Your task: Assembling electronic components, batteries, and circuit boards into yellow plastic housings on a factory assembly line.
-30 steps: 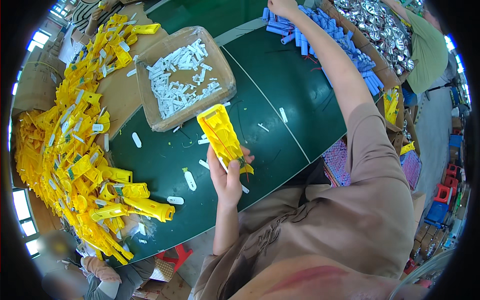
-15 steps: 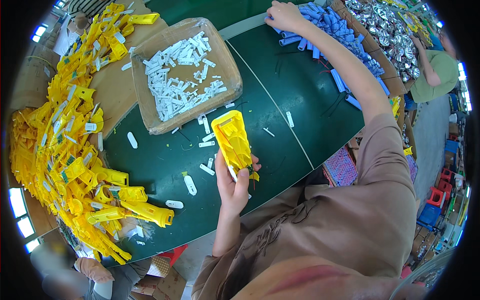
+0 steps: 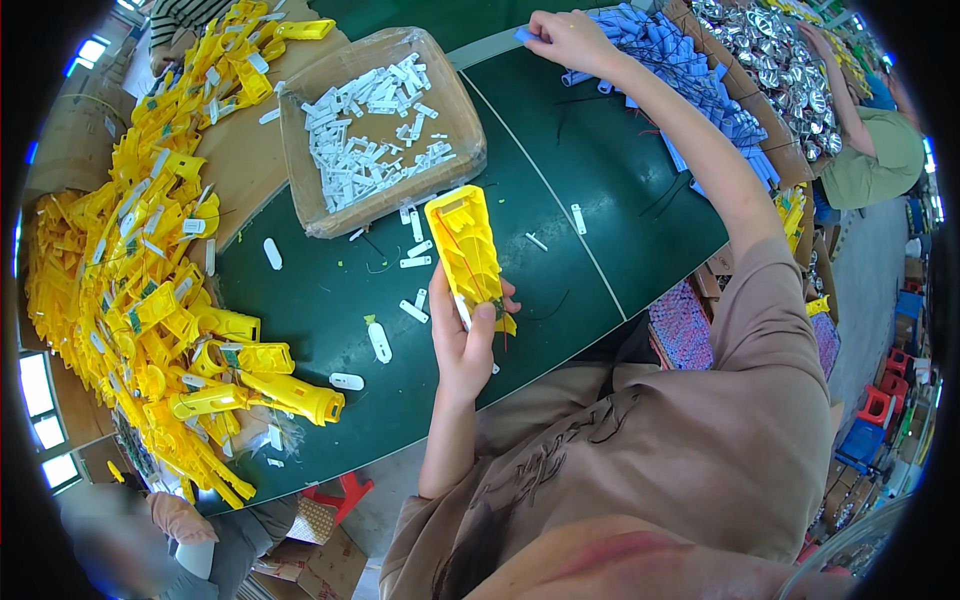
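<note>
My left hand point(image 3: 464, 345) is closed round the lower end of a yellow plastic housing half point(image 3: 468, 240). Its hollow side faces up, and thin red and dark wires with a small green part show near my thumb. At the far side of the table my right hand point(image 3: 570, 42) pinches a blue cylindrical battery cell point(image 3: 527, 35) by one end. This hand is just left of a heap of blue battery cells point(image 3: 665, 65) with thin leads.
A cardboard box point(image 3: 460, 150) of small white plastic pieces stands on the green table point(image 3: 540, 290). Yellow housings point(image 3: 150, 300) are heaped at the left. Silvery reflector parts point(image 3: 775, 70) fill a carton at the far right. Co-workers are at the left and right edges.
My right hand has drawn a blue battery cell slightly left, away from the heap. My left hand still holds the yellow housing, nearly unmoved. The whole view has shifted a little.
</note>
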`<action>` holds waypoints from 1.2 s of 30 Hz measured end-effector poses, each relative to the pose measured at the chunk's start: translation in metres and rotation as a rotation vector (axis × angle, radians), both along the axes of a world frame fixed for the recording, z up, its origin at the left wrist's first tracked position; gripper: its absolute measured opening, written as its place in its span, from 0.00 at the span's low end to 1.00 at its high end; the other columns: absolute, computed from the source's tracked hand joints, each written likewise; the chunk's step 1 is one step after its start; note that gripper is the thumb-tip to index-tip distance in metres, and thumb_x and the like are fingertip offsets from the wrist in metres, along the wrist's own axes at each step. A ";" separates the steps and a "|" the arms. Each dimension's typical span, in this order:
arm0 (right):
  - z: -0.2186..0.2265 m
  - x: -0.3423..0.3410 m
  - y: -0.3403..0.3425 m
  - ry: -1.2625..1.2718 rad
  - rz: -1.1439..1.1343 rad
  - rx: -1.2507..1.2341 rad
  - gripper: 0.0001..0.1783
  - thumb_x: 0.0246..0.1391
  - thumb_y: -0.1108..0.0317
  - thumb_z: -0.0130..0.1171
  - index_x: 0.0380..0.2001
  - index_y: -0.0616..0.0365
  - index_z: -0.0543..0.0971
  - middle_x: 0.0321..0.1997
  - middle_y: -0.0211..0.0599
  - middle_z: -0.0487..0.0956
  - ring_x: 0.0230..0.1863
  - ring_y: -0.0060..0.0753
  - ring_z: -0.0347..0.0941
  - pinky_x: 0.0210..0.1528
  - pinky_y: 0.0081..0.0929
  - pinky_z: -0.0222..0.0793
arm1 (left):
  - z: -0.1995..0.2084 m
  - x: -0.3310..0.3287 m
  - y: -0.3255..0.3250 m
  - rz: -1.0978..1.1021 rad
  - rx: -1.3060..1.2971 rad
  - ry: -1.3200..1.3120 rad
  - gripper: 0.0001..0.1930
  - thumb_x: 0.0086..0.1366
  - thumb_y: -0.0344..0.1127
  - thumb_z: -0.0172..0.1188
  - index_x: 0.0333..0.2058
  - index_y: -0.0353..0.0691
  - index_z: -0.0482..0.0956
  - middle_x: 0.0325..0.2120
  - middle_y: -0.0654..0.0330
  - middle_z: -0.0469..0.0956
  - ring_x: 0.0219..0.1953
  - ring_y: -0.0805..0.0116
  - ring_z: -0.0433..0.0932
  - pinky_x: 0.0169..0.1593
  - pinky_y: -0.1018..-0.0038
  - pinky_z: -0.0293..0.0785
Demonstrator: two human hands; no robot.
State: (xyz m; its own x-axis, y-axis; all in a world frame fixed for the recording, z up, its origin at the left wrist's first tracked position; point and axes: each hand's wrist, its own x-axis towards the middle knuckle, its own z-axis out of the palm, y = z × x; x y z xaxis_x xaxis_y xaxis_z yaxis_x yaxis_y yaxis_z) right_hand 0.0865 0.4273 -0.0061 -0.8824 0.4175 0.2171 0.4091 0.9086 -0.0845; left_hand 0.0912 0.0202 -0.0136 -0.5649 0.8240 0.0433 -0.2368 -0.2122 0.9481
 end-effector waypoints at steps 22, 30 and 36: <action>0.022 0.047 -0.273 0.715 0.308 -0.741 0.14 0.51 0.67 0.61 0.41 0.59 0.75 0.32 0.35 0.77 0.25 0.26 0.71 0.29 0.20 0.70 | -0.001 0.005 0.012 0.254 -0.097 0.183 0.28 0.64 0.23 0.43 0.62 0.37 0.49 0.44 0.56 0.68 0.37 0.74 0.73 0.38 0.77 0.74; 0.004 0.033 -0.286 0.795 0.207 -0.618 0.14 0.50 0.65 0.62 0.38 0.59 0.75 0.32 0.38 0.77 0.28 0.34 0.75 0.29 0.24 0.72 | 0.001 0.007 0.012 0.292 -0.178 0.275 0.25 0.65 0.25 0.41 0.61 0.33 0.52 0.50 0.54 0.66 0.51 0.69 0.67 0.52 0.75 0.65; -0.010 0.026 -0.284 0.860 0.272 -0.502 0.14 0.52 0.66 0.60 0.42 0.58 0.74 0.29 0.37 0.77 0.26 0.34 0.75 0.26 0.26 0.70 | -0.007 0.007 0.012 0.312 -0.187 0.273 0.24 0.66 0.26 0.41 0.60 0.32 0.53 0.49 0.54 0.66 0.50 0.69 0.67 0.52 0.75 0.65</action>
